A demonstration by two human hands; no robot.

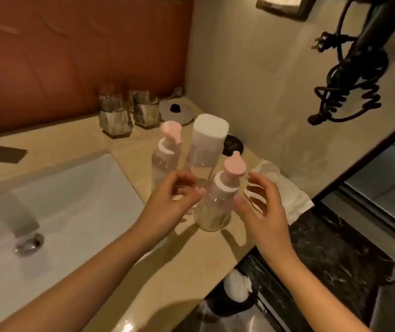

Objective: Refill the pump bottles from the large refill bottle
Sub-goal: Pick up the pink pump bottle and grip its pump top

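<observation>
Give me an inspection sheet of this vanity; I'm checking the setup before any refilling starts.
Surface: beige stone counter, with a sink set in at its left.
Job's things: near pump bottle, far pump bottle, and the white-capped refill bottle between them. All are upright and closed.
Clutter: tumblers, round dish and black disc at the back; white cloth by the wall.
Hands: left hand and right hand are open on either side of the near pump bottle, gripping nothing. Contact is unclear.
Cables: a coiled black cord hangs on the right wall, its plug loose.
Surroundings: reddish panel behind, dark bin below the counter.
</observation>
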